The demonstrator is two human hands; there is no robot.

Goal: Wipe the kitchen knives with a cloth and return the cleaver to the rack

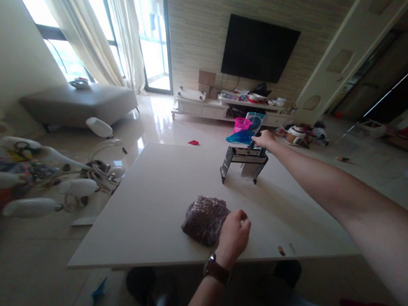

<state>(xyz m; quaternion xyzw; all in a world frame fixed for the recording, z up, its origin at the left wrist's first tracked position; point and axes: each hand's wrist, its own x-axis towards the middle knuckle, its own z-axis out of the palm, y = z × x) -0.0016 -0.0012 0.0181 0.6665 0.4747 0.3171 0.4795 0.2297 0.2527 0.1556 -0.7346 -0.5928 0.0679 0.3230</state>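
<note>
My right hand (264, 139) reaches far across the white table (139, 205). Its fingers are closed on a dark handle-like piece at the top of a black-and-silver rack (245, 155); the hand partly hides what that piece is. The rack stands upright on short legs, with a pale panel on its side. Close to the table's near edge, a folded brown fuzzy cloth (205, 220) lies flat. My left hand (235, 233), with a watch on its wrist, is just right of the cloth. Its fingers are curled in, and nothing shows in them.
Behind the rack is a blue plastic bag (239, 136), with a pink basket (242, 124) beyond. Two small items (281, 250) lie at the table's near edge. A white lamp with several arms (78, 187) stands to the left. A TV cabinet (202, 109) lines the far wall.
</note>
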